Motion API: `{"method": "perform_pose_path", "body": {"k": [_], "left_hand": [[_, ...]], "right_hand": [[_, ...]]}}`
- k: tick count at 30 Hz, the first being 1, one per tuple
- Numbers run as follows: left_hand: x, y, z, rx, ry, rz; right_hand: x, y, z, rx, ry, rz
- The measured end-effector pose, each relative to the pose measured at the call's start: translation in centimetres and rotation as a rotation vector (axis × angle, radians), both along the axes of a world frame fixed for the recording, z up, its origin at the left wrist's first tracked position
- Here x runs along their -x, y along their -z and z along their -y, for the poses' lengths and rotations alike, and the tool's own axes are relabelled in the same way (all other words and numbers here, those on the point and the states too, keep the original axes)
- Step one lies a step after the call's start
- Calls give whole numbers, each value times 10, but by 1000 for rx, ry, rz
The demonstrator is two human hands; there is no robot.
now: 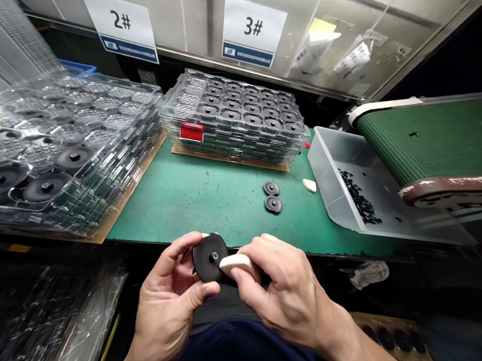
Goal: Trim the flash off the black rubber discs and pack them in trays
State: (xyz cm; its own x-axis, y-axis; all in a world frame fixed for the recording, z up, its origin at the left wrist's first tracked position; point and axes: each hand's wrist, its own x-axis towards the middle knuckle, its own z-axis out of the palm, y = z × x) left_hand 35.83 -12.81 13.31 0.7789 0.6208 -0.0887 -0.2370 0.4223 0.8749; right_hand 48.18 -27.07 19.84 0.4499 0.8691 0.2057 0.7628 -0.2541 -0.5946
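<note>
Left hand: fingers and thumb closed on a round black plastic disc with central hub, held just short of the near edge of a green work mat. Right hand: fingers gripping a cream-white rounded block, which touched the disc's face. Beyond, on the mat: two small black discs.

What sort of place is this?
Probably a factory workstation handling small parts: stacked clear plastic trays of black discs, a green-topped workbench, a green conveyor belt and numbered station signs.
</note>
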Motion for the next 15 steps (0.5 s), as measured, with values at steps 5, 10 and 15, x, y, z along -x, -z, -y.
{"method": "perform_pose_path", "body": {"k": [5,10,15], "left_hand": [[3,0,-2,75,37,-21],[8,-2,0,194,101,-82],[11,-6,-3,236,166,-197]], "right_hand": [[-6,3,0,-7,-9,28],[-12,6,2,20,-22,104],[-14,8,6,81,-52,175]]}}
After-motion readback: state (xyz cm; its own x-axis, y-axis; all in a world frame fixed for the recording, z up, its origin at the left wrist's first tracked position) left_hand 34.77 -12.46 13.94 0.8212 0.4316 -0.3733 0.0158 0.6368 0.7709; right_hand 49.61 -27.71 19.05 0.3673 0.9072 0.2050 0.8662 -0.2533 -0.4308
